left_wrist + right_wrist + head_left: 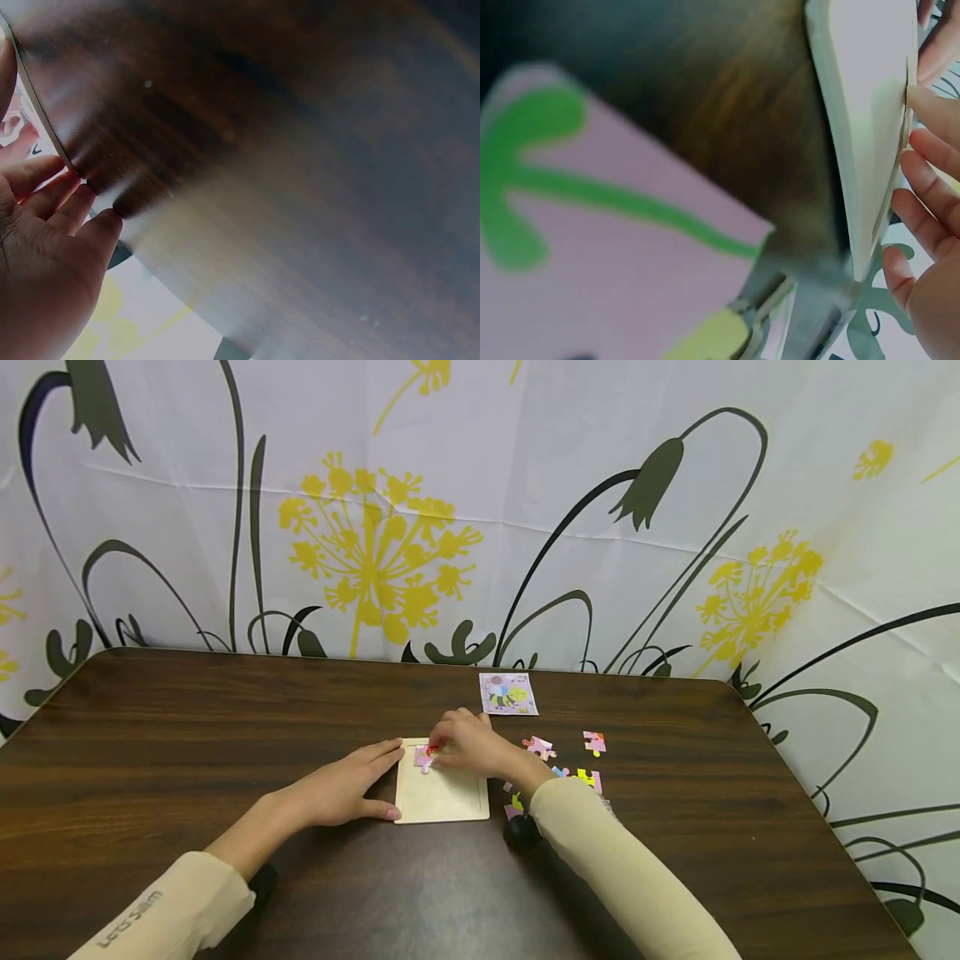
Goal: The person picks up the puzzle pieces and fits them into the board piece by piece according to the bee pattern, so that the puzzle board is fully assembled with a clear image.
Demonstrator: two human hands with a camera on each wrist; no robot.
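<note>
A square pale wooden puzzle tray [442, 800] lies on the table. My left hand [341, 787] rests along its left edge, fingers stretched out and thumb at the near left corner; the left wrist view shows those fingertips at the rim. Over the tray's upper part, my right hand [474, 745] pinches a pink puzzle piece with red on it, mostly hidden by the fingers. Just left of those fingertips, a pink puzzle piece [423, 760] shows in the tray's upper left. In the right wrist view, the right fingers [930, 184] meet the tray surface.
Several loose puzzle pieces [594, 742] lie right of the tray, some partly covered by the right forearm. A picture card with a bee [508, 694] lies behind the tray. The brown wooden table [225, 718] ends at a flower-patterned cloth [540, 502].
</note>
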